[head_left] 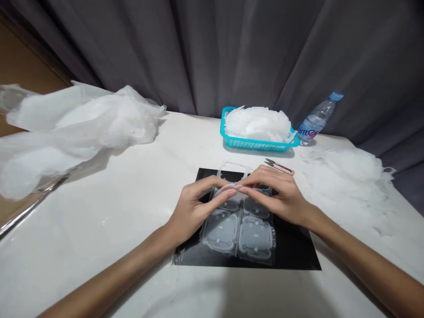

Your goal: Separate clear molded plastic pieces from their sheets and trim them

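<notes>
A clear moulded plastic sheet with several rounded pieces in it lies on a black mat in front of me. My left hand and my right hand meet over the far end of the sheet. The fingertips of both hands pinch the same curled-up clear edge of the sheet. The near pieces of the sheet rest flat on the mat.
Small pink snips lie just beyond my right hand. A turquoise basket heaped with white pieces stands behind, a water bottle beside it. Loose white scraps cover the right side; a big clear plastic bag lies at left. Grey curtain behind.
</notes>
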{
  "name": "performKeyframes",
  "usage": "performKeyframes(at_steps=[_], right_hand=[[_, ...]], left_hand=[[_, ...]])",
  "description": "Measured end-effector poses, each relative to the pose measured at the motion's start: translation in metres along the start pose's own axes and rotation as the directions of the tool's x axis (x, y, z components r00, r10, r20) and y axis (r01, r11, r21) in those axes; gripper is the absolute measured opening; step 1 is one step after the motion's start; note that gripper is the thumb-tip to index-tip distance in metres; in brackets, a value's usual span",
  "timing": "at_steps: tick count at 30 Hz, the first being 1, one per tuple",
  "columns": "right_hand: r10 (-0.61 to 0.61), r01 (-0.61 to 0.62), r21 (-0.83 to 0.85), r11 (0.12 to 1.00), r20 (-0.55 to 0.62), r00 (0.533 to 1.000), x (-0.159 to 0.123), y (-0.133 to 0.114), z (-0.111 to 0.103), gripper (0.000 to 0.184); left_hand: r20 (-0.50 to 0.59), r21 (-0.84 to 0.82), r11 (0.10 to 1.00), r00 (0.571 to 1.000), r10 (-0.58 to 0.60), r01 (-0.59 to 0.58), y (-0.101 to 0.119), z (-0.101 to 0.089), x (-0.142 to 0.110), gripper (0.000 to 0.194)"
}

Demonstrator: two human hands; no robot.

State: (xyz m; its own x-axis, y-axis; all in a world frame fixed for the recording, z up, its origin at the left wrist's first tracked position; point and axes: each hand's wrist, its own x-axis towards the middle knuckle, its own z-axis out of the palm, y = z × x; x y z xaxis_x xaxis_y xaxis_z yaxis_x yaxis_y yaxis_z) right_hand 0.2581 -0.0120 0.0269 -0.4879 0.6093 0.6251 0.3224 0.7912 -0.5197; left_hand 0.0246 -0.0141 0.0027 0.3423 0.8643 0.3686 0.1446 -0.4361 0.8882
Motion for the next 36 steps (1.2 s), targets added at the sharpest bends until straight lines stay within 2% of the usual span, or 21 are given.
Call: performKeyframes(at_steps=[3,5,7,9,10,12,13,14,16,18,23,24,26,28,30,33,36], right_hand=[[0.114,-0.114,0.114,0.987,0.009,0.993,0.002,-0.008,0.0,0.008],[0.203,-0.211,0.134,0.968,0.067,0.977,0.004,-0.01,-0.006,0.007],[0.295,-0.309,0.063,0.949,0.177,0.939,0.005,-0.004,-0.018,0.012],[0.394,-0.372,-0.133,0.919,0.261,0.881,0.002,0.01,-0.034,0.02],[0.44,-0.371,-0.286,0.883,0.232,0.868,-0.002,0.02,-0.042,0.021],[0.519,-0.384,-0.615,0.689,0.049,0.853,-0.012,0.043,-0.056,0.022],[0.551,-0.399,-0.696,0.598,-0.005,0.834,-0.017,0.055,-0.061,0.025],[0.593,-0.41,-0.723,0.556,-0.001,0.806,-0.023,0.065,-0.065,0.027],[0.667,-0.434,-0.737,0.518,0.03,0.744,-0.03,0.079,-0.068,0.022],[0.702,-0.432,-0.746,0.506,0.065,0.71,-0.032,0.085,-0.067,0.019],[0.698,-0.291,-0.859,0.421,0.102,0.709,-0.023,0.07,-0.063,0.028],[0.688,-0.297,-0.852,0.431,0.096,0.719,-0.02,0.065,-0.063,0.029],[0.646,-0.363,-0.75,0.554,0.112,0.755,-0.015,0.051,-0.063,0.029],[0.59,-0.444,-0.513,0.735,0.16,0.792,-0.009,0.036,-0.061,0.032],[0.559,-0.518,-0.221,0.826,0.199,0.805,-0.003,0.02,-0.056,0.036],[0.555,-0.584,0.073,0.808,0.237,0.797,0.002,0.005,-0.048,0.034],[0.527,-0.591,0.225,0.774,0.289,0.8,0.0,0.001,-0.039,0.031]], left_hand=[[-0.006,-0.048,0.996,0.997,-0.072,0.072,0.006,0.003,-0.001,0.006],[-0.009,-0.075,0.991,0.994,-0.109,0.108,0.009,0.005,-0.001,0.005],[-0.023,-0.088,0.985,0.989,-0.149,0.146,0.011,0.006,-0.001,0.002],[-0.052,-0.09,0.984,0.986,-0.161,0.156,0.013,0.006,-0.001,0.003],[-0.064,-0.089,0.984,0.985,-0.159,0.153,0.014,0.007,-0.001,0.005],[-0.081,-0.094,0.984,0.984,-0.161,0.154,0.017,0.007,-0.002,0.007],[-0.084,-0.1,0.982,0.982,-0.168,0.16,0.018,0.008,-0.002,0.008],[-0.083,-0.106,0.98,0.981,-0.178,0.169,0.019,0.008,-0.002,0.008],[-0.079,-0.119,0.975,0.977,-0.197,0.187,0.021,0.009,-0.002,0.008],[-0.075,-0.135,0.969,0.973,-0.218,0.207,0.023,0.009,-0.002,0.008],[-0.051,-0.18,0.945,0.957,-0.287,0.274,0.024,0.008,0.001,0.012],[-0.042,-0.184,0.94,0.954,-0.298,0.286,0.024,0.008,0.001,0.013],[-0.031,-0.178,0.936,0.948,-0.315,0.305,0.023,0.007,0.001,0.015],[-0.035,-0.156,0.936,0.945,-0.324,0.316,0.022,0.006,0.0,0.018],[-0.049,-0.135,0.938,0.943,-0.329,0.32,0.022,0.005,0.0,0.02],[-0.059,-0.117,0.939,0.941,-0.333,0.325,0.022,0.004,0.001,0.023],[-0.073,-0.103,0.945,0.945,-0.319,0.311,0.021,0.004,0.002,0.023]])
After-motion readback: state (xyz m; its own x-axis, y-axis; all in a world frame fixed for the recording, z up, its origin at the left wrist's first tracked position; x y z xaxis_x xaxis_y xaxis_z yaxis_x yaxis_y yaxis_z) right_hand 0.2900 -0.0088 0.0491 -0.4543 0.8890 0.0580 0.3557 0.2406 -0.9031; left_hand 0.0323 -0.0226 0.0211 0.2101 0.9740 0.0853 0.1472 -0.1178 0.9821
